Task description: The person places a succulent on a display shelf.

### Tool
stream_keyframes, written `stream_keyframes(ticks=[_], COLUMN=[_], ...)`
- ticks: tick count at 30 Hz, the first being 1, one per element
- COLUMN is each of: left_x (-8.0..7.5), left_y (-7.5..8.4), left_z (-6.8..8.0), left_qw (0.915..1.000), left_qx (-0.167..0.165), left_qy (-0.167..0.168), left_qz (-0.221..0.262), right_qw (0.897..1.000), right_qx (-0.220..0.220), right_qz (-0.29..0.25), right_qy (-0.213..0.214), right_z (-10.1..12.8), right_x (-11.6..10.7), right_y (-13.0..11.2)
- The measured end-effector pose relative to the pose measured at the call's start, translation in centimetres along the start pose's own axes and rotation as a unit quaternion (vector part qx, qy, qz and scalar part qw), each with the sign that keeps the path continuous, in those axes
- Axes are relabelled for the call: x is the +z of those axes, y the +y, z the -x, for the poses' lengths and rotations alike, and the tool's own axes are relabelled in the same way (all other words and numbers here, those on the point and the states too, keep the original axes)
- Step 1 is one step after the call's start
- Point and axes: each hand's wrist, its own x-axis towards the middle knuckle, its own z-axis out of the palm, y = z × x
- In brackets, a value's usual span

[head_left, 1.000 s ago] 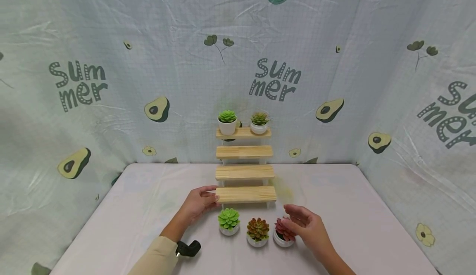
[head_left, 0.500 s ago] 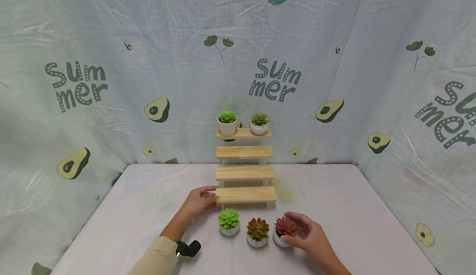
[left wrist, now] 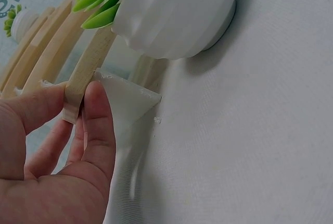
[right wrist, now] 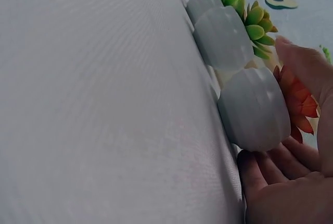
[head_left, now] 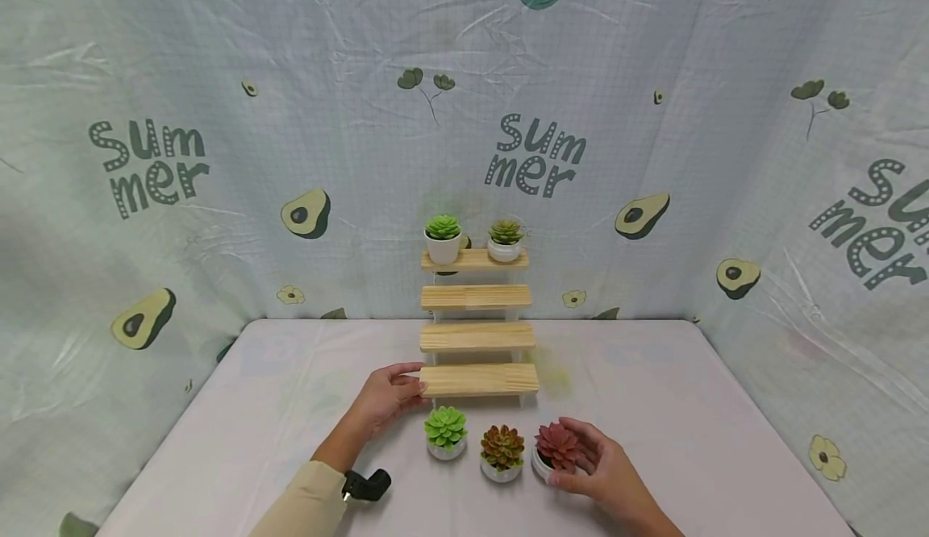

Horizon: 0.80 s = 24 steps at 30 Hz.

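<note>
My left hand (head_left: pixel 392 398) pinches the left end of the lowest plank (head_left: pixel 479 380) of a stepped wooden plant stand (head_left: pixel 477 336). In the left wrist view its thumb and fingers (left wrist: pixel 99 125) lie on either side of the plank's end. My right hand (head_left: pixel 604 468) curls round a red succulent (head_left: pixel 557 445) in a white pot (right wrist: pixel 255 110), which stands on the table. The thumb is at the pot's near side, the fingers at its far right side. Left of it stand a brown-green potted succulent (head_left: pixel 502 448) and a bright green one (head_left: pixel 446 428).
On the stand's top plank sit a green succulent in a white pot (head_left: pixel 443 240) and an olive-coloured one (head_left: pixel 505 239). Behind the white-covered table (head_left: pixel 305 408) hangs a printed cloth (head_left: pixel 363 142). A black wrist device (head_left: pixel 367 485) is on my left wrist.
My right hand has come down from above the red succulent, and its fingers and thumb have closed round the pot. My left hand has stayed on the plank.
</note>
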Motion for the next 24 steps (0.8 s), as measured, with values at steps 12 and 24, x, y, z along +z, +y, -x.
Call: stream_keyframes(ticks=[12, 24], left_x=[0.07, 0.02], left_y=[-0.1, 0.08], left_z=[-0.17, -0.17], left_qw=[0.9999, 0.9999], left_qx=[-0.003, -0.003], left_qy=[0.008, 0.003], left_qz=[0.005, 0.013], right_qw=[1.0, 0.999], right_qx=[-0.011, -0.005], right_qz=[-0.008, -0.027], right_qy=[-0.022, -0.022], right_z=[-0.47, -0.48], right_x=[-0.43, -0.11], right_y=[0.57, 0.28])
